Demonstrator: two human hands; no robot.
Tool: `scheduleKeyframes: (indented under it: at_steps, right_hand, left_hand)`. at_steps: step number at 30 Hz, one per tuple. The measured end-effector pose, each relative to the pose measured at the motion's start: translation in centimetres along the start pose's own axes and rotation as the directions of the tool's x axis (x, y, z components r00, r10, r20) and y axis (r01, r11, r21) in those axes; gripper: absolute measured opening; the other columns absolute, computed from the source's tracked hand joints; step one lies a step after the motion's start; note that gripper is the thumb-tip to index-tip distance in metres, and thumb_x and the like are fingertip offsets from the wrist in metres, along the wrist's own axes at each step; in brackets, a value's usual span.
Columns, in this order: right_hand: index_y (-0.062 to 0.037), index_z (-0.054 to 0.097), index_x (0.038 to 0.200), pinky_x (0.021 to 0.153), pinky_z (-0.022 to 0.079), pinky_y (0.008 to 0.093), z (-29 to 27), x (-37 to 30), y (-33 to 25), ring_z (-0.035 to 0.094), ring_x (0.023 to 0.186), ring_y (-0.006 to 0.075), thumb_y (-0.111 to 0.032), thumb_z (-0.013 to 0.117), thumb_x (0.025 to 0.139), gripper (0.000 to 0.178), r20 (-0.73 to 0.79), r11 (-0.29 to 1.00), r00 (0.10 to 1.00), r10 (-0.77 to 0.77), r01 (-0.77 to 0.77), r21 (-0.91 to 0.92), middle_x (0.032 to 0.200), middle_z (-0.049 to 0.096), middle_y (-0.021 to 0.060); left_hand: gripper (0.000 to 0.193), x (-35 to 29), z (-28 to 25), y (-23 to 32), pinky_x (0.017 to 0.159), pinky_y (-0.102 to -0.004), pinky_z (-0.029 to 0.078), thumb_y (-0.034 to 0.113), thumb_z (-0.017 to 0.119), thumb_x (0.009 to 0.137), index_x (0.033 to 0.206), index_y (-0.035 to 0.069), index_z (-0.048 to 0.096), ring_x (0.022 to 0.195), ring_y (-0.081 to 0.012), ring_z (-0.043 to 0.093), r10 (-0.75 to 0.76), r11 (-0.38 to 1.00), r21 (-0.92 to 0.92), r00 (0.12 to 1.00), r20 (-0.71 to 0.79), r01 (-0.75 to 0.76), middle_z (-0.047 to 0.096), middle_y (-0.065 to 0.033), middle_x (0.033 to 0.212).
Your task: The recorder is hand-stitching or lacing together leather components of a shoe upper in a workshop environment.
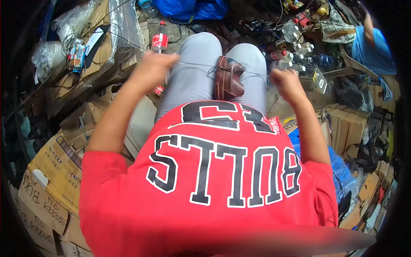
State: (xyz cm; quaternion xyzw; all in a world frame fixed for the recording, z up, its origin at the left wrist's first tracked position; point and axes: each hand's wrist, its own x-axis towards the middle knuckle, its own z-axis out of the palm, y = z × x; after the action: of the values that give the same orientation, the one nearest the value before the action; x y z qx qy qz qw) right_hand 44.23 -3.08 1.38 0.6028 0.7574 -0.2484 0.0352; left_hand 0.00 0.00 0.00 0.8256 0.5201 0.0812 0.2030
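Observation:
A brown leather shoe with pale stitching is clamped between my knees, over my grey trousers. A thin dark thread runs out from the shoe to both sides and looks taut. At its left end, my left hand is closed on the thread, beside my left knee. My right hand is closed too, past my right knee, where the thread's other side reaches it. Whether a small tool is also in either fist cannot be made out. The shoe's sole side is partly hidden by my legs.
A bottle with a red label stands beyond my left hand. Several plastic bottles crowd the floor at the far right. Flattened cardboard lies at the left, stacked cartons at the right. Blue plastic sheeting lies ahead.

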Motion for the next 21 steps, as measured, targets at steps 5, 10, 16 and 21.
scheduleKeyframes:
  at_steps: [5,10,16,21]
  right_hand:
    - [-0.0042,0.063,0.09,0.082,0.044,0.0312,-1.2,1.2,0.0,0.057,0.079,0.0139,-0.018,0.064,0.085,0.014,-0.183,0.12,0.93,0.318,0.152,0.981,0.085,0.061,0.0025]
    - [-0.0063,0.059,0.091,0.081,0.044,0.0328,-0.8,4.3,-5.7,0.058,0.079,0.0155,-0.022,0.053,0.094,0.016,-0.218,-0.503,0.964,0.152,0.266,0.823,0.084,0.061,0.005]
    - [-0.0095,0.055,0.091,0.054,0.036,0.0231,-2.1,-0.2,1.7,0.043,0.062,0.0064,-0.018,0.06,0.089,0.01,-0.255,0.113,0.874,0.414,0.229,0.967,0.076,0.049,-0.0036]
    - [-0.0085,0.061,0.083,0.051,0.031,0.0187,-1.5,-2.7,6.3,0.042,0.058,0.0027,-0.017,0.061,0.089,0.011,-0.384,0.441,0.722,0.575,0.121,0.889,0.068,0.052,-0.0039]
  left_hand:
    - [0.009,1.2,-2.1,0.6,0.069,-0.0232,0.041,0.014,0.061,0.086,0.088,0.005,0.061,0.072,-0.0098,0.051,-0.182,0.53,-0.848,0.977,-0.111,0.002,0.058,0.0009,0.08]
    - [0.042,5.5,-0.9,5.7,0.089,-0.0388,0.042,0.021,0.063,0.085,0.123,0.015,0.045,0.096,-0.0244,0.058,-0.048,-0.215,-0.954,0.978,-0.203,-0.208,0.058,-0.0105,0.109]
    - [0.015,2.3,-0.3,-0.4,0.051,-0.0224,0.033,0.019,0.048,0.095,0.082,0.012,0.047,0.053,-0.0077,0.038,-0.419,-0.05,-0.998,0.907,-0.024,-0.049,0.042,0.0022,0.067]
    - [0.01,1.7,0.1,-3.2,0.053,-0.0207,0.033,0.016,0.052,0.093,0.084,0.012,0.052,0.056,-0.004,0.035,-0.311,0.095,-0.987,0.938,-0.155,-0.132,0.039,0.0057,0.066]
